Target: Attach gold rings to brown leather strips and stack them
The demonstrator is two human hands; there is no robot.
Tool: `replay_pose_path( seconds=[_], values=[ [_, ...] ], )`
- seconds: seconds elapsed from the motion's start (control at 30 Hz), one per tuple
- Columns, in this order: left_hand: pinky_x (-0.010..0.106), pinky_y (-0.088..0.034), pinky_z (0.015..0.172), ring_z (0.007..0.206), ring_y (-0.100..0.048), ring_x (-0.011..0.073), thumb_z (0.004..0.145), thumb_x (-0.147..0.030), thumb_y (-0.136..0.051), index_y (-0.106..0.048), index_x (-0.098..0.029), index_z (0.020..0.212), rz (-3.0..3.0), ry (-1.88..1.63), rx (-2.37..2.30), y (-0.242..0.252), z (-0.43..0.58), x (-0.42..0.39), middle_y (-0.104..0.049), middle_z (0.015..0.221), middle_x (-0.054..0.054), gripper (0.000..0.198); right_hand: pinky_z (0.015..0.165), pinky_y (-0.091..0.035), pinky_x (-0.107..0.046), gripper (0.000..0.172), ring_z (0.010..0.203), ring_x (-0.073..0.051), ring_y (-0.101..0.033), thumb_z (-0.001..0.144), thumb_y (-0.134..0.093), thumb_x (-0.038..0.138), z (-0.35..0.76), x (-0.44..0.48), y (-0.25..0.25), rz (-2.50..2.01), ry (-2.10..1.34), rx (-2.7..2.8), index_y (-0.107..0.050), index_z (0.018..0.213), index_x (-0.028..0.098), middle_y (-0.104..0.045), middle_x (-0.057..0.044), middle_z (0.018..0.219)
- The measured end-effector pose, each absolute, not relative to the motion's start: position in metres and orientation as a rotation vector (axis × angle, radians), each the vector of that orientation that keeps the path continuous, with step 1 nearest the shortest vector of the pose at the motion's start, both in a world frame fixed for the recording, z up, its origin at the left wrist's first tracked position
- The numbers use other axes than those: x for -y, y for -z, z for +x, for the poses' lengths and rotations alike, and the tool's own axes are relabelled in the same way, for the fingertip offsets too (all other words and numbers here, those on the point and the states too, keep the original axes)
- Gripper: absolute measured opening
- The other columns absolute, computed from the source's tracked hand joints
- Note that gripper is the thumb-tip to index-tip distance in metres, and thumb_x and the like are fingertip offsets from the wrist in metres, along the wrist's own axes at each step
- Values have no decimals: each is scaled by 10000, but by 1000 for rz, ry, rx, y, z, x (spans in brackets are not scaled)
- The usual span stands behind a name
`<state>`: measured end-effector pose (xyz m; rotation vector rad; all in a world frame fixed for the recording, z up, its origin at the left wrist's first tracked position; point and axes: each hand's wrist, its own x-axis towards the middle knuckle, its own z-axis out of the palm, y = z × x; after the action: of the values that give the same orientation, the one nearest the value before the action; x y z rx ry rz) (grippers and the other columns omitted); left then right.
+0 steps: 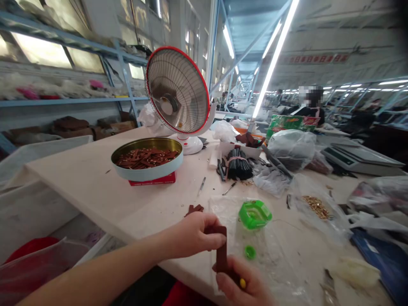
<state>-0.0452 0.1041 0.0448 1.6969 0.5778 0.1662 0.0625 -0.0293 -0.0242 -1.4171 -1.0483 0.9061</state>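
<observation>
A brown leather-like strip (221,251) hangs between my two hands near the table's front edge. My left hand (198,234) pinches its upper end between thumb and fingers. Lower down, my right hand (244,280) is closed on the strip's other end, its thumb pressed against the fingers. A small yellow tip (242,283) shows among the right fingers; what it belongs to is hidden. Several loose brown strips (194,209) lie just beyond my left hand. Right of the hands, a green plastic container (255,214) and a small green cap (250,252) rest on clear plastic sheeting.
A round tin (149,172) of brown pieces sits on a red box (153,180). Behind it stands a red-rimmed heater (178,89). Pens, black strips (239,165), a bag of gold-coloured hardware (316,207) and a scale (360,157) are farther right. A person sits in the background.
</observation>
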Motion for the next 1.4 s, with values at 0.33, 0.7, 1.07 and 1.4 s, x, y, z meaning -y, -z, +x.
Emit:
replay_pose_path(
  seconds=[0.33, 0.7, 1.07, 1.4],
  values=[
    [217, -385, 527, 533, -486, 95, 694, -292, -549, -462, -161, 669, 1365, -255, -671, 12, -39, -54, -545, 596, -13, 159, 366, -221, -190, 457, 384, -82, -331, 607, -698, 584, 68, 30, 36, -1357, -846, 468, -621, 718, 148, -426, 58, 435],
    [216, -273, 486, 544, -368, 97, 730, -282, -504, -448, -167, 581, 1653, -328, -832, 23, -32, -48, -421, 541, -43, 196, 385, -266, -212, 459, 420, -93, -341, 577, -693, 618, 55, 25, 47, -1445, -697, 385, -606, 570, 168, -420, 59, 439],
    [201, -346, 572, 612, -478, 104, 764, -160, -407, -574, -169, 710, 1749, -127, -587, 1, -39, -53, -571, 668, -18, 175, 361, -203, -178, 355, 367, -55, -287, 637, -748, 465, 78, 29, 74, -1147, -1130, 301, -553, 620, 169, -411, 87, 417],
    [307, -454, 634, 625, -623, 180, 668, -253, -684, -466, -164, 715, 990, -256, -432, 31, -31, -50, -654, 640, 22, 240, 329, -216, -151, 374, 316, -28, -300, 564, -803, 460, 74, 38, 72, -998, -1281, 210, -596, 646, 160, -433, 93, 405]
  ],
)
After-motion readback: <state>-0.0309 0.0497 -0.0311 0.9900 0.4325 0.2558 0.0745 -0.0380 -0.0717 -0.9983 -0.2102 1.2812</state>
